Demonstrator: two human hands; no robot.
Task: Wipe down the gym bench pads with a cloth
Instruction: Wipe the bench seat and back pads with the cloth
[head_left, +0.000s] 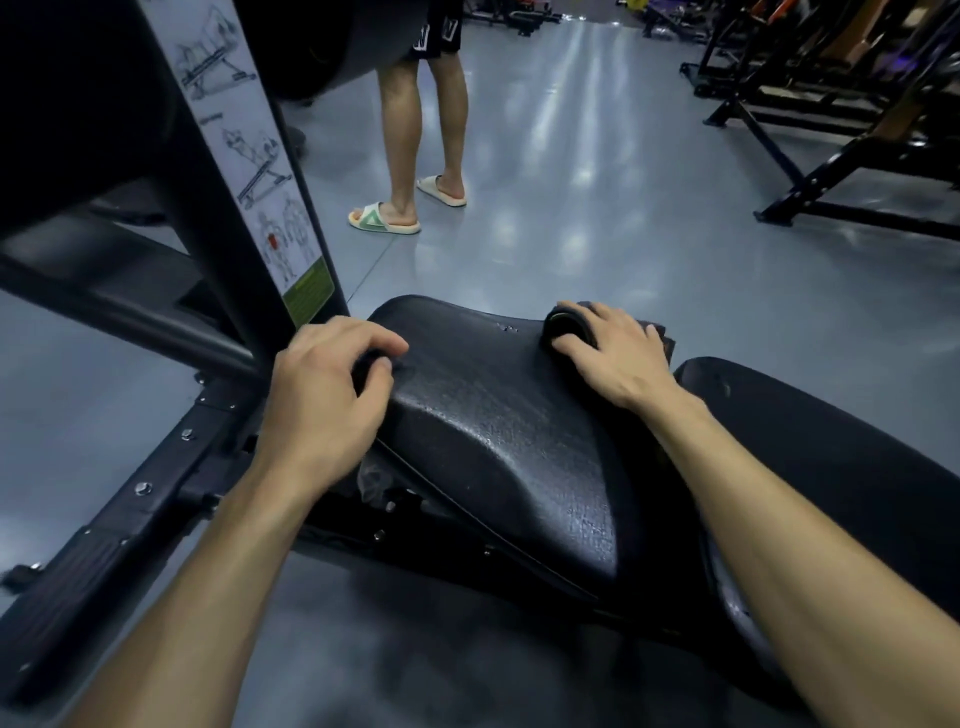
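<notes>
Head view: your two bare hands are on a black textured seat pad (498, 441), the nearer of two bench pads. Your right hand (618, 353) lies on a dark cloth (563, 319) bunched at the pad's far right corner; fingers spread and bent over it, thumb against the cloth's near side, so it's gripping and pressing the cloth down on the pad. A bit of the cloth sticks out past the hand over the pad's right edge. Your left hand (322, 395) is at the pad's left edge, fingers curled over that edge, thumb on top of the pad; it's gripping the pad's edge. The fingertips blur into the dark pad surface, so can't tell if anything else is under them.

The second pad (831, 467) sits just right of the first, a narrow gap between them, your right forearm crossing it. Black machine frame (171, 467) runs along the left, with a slanted upright carrying an exercise instruction sticker (260, 171). Grey glossy floor (597, 218) beyond. Another person's bare legs (415, 119) in slide sandals (382, 221) stand past the pad's far edge. More dark gym racks (831, 104) at the far right.
</notes>
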